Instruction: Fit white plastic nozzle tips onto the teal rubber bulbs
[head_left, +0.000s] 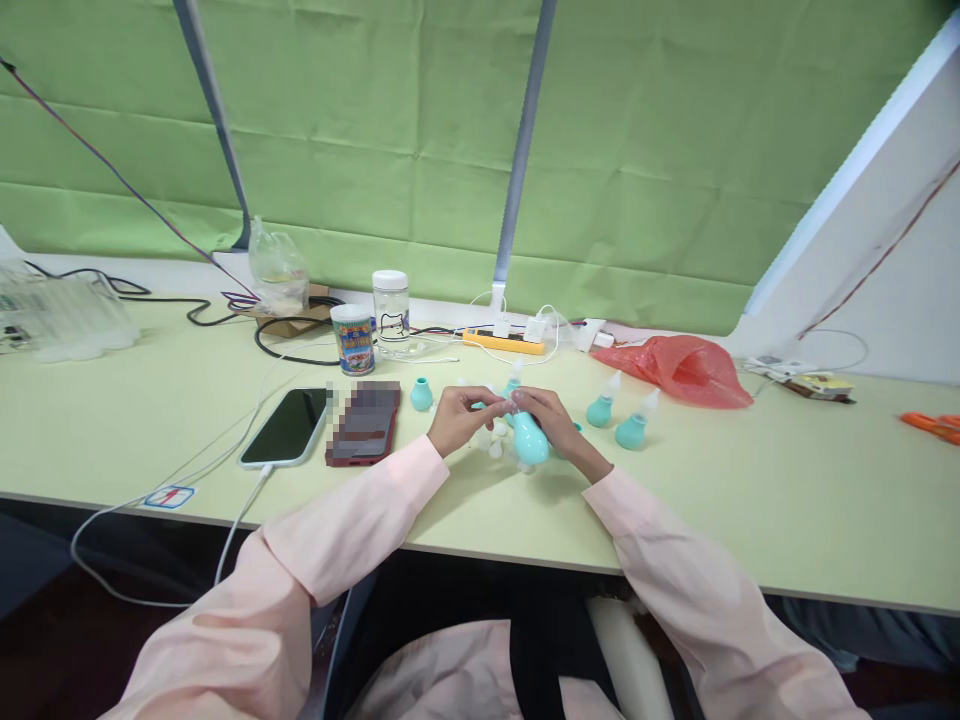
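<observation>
Both hands meet above the table, near the middle of the head view. My right hand (pixel 549 416) is closed round the neck of a glossy teal bulb (pixel 531 442), whose round end points down toward me. The fingertips of my left hand (pixel 463 417) are pinched together at the bulb's narrow end; what they hold there is too small to make out. Small whitish pieces (pixel 496 449) lie under and behind the hands. Another teal bulb (pixel 421 395) without a tip stands to the left. Two teal bulbs with clear tips (pixel 600 409) (pixel 631 431) stand to the right.
Left of the hands lie a dark red phone (pixel 365 424) and a charging phone (pixel 286 428) with its white cable. Behind stand a printed can (pixel 353 342), a clear jar (pixel 391 312) and a yellow power strip (pixel 503 342). A red plastic bag (pixel 679 370) and orange scissors (pixel 930 427) lie right.
</observation>
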